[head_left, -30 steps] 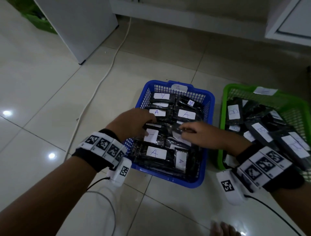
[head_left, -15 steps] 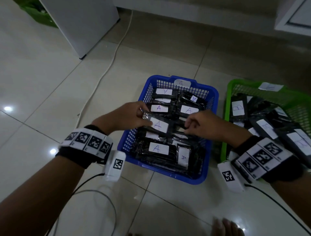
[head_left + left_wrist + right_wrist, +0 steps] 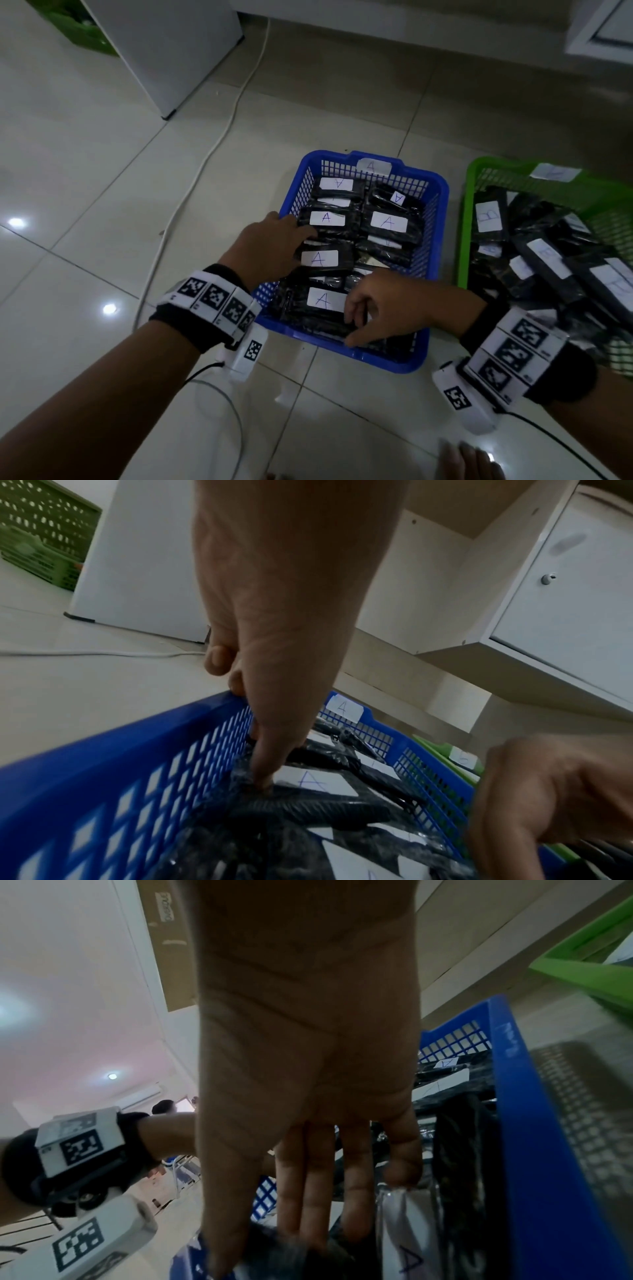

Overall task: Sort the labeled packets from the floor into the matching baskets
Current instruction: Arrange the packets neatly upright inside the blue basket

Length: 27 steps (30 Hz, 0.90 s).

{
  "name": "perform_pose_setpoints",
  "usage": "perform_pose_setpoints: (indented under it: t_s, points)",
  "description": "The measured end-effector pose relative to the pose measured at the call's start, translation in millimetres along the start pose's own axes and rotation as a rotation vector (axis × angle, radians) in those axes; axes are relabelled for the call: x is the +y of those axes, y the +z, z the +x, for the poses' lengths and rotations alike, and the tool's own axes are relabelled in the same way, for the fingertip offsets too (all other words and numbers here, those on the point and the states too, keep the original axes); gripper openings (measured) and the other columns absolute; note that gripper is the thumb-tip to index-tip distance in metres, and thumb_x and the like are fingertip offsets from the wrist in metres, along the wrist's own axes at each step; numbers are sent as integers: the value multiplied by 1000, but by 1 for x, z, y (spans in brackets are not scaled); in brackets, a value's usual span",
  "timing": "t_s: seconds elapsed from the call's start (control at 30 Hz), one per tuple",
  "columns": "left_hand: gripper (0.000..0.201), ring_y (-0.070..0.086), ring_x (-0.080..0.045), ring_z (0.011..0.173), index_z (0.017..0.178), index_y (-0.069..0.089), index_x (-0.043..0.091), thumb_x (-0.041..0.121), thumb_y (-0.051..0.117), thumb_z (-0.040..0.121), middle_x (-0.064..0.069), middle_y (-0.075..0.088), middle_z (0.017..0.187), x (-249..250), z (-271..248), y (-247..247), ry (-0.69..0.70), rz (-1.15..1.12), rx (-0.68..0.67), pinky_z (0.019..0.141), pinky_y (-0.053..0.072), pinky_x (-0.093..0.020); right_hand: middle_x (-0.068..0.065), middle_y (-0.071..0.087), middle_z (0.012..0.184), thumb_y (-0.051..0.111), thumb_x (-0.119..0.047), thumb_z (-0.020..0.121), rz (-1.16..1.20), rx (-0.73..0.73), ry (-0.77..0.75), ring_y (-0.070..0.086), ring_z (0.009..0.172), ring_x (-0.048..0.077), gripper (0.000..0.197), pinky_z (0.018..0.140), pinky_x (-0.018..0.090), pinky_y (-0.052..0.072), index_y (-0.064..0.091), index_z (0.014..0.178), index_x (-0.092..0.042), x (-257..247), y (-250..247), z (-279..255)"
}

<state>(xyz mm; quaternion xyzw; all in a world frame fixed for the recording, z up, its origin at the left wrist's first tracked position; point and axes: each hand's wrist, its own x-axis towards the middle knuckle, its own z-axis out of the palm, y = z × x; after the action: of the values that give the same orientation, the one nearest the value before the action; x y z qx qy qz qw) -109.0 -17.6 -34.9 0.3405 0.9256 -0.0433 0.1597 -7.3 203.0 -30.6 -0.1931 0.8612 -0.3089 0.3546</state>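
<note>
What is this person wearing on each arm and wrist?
Both forearms are bare, no sleeves. The left hand and right hand each have a black wristband wrapped in white panels printed with black square code markers, plus a white box under the wrist with its own marker and a thin black cable.

You have a white cabinet standing on the tiled floor. A white cable runs past its near corner toward you. Behind the cabinet, to its left, sits a green crate. Far to its right, a white cupboard door carries a round lock.
</note>
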Motion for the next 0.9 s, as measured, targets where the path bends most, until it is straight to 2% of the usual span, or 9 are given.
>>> perform_pose_setpoints:
  t_s: [0.1, 0.2, 0.3, 0.5, 0.6, 0.7, 0.73, 0.83, 0.9]
  points:
    - [40, 53, -23, 114, 136, 53, 35, 34, 59, 96, 0, 55, 126, -5, 1, -6, 23, -78, 15, 87, 51, -41, -9, 72, 88, 68, -37, 87, -47, 36, 18, 63, 72, -1, 21, 64, 17, 49, 72, 99, -20, 6, -8, 0]
    - [29, 62, -4, 101, 120, 66, 37, 50, 53, 98, 13, 67, 113, -2, -4, -22, 70, -546, 66, 88, 52, -30, -6, 70, 89, 62, -32, 92, -66, 140, 62, 64, 76, 4, 18, 71, 24, 52, 71, 102, -19, 14, -29, -3]
    - [37, 67, 2, 93, 118, 65, 38, 57, 63, 87, 17, 73, 102, 15, -11, -35, 45, -904, -92, 85, 51, -20, -9, 68, 81, 62, -29, 92, -15, 294, 84, 63, 71, 3, 12, 64, 21, 47, 70, 97, -21, 21, -48, -2]
    - [11, 69, -17, 79, 106, 64, 22, 27, 64, 97, 1, 70, 91, 15, -2, -24, -33, -779, 74, 74, 58, -35, -5, 69, 92, 59, -30, 94, 55, 447, 170, 63, 81, 5, 19, 69, 18, 46, 71, 100, -16, 22, -56, 2]
    - [15, 60, -6, 77, 111, 60, 22, 15, 50, 103, 6, 64, 91, -5, -2, -22, 19, -634, 29, 58, 48, -18, 5, 58, 86, 57, -42, 93, -321, 108, 366, 57, 81, 20, 34, 70, 29, 46, 60, 87, -9, 25, -49, 12]
    - [27, 58, -3, 76, 112, 64, 29, 12, 44, 105, 8, 64, 91, -11, -2, -18, 93, -516, -87, 65, 46, -18, 7, 52, 96, 51, -48, 95, -420, -47, 419, 51, 89, 22, 44, 73, 28, 41, 55, 110, -7, 30, -34, 25]
    - [29, 61, -11, 76, 112, 65, 30, 12, 43, 105, 5, 66, 92, -10, -1, -16, 107, -503, -96, 70, 48, -25, 11, 55, 102, 48, -45, 97, -393, -28, 415, 53, 91, 24, 43, 75, 28, 43, 54, 114, -7, 33, -32, 29]
    - [32, 55, -14, 67, 113, 67, 31, 12, 42, 106, 3, 65, 86, -5, 1, -11, 129, -479, -125, 72, 45, -33, 11, 55, 96, 44, -29, 101, -309, 22, 434, 52, 83, 23, 29, 73, 29, 43, 50, 81, -10, 40, -32, 35]
    - [31, 51, -12, 63, 114, 67, 31, 13, 42, 106, 3, 64, 83, -5, 1, -9, 130, -475, -132, 69, 42, -30, 15, 59, 99, 47, -15, 99, -295, 35, 464, 56, 86, 25, 20, 71, 31, 45, 57, 87, -2, 43, -34, 37]
